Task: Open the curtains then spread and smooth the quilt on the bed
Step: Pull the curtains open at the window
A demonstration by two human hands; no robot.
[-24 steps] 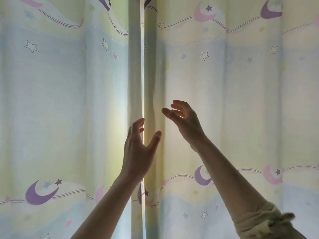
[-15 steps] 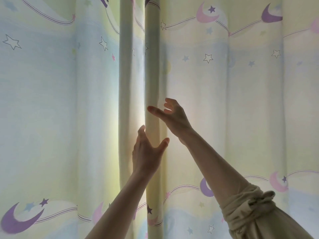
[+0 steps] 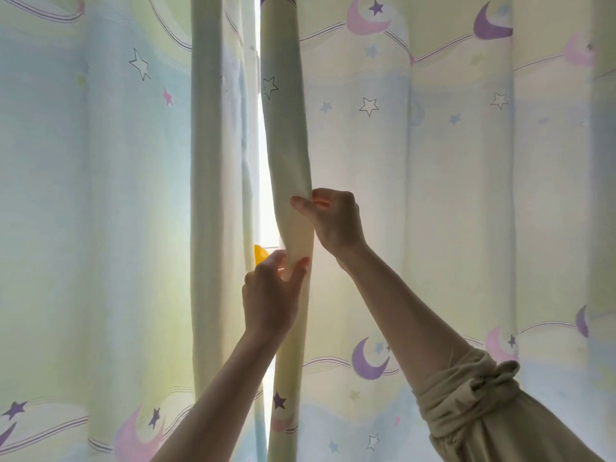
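Up front, both hands are on the inner edge of the right curtain panel (image 3: 450, 201). Right hand (image 3: 336, 225) is the upper one: fingers curled, thumb pressed against them, pinching a fold of the edge hem; knuckles face the camera. Left hand (image 3: 271, 295) sits lower and just left of it, thumb on the front of the same rolled edge, fingers wrapped behind it, so the hem passes between thumb and fingers. The two hands are close together, not touching, the right above the left.

Edge fabric bulges and bends leftward between the two grips, then hangs straight down below the left hand. Right forearm is bare to a rolled beige sleeve (image 3: 473, 401) at the lower right corner of the view; left forearm is bare to the bottom edge.

Left curtain panel (image 3: 100, 211) hangs untouched, its inner edge folded into a vertical pleat just left of the hands. Between the panels a narrow bright gap (image 3: 266, 181) of daylight runs top to bottom. A small yellow-orange object (image 3: 260, 255) shows in the gap just above the left hand; cannot tell what it is.

Both panels carry pastel moons, stars and wavy lines, backlit. Quilt and bed are out of view.
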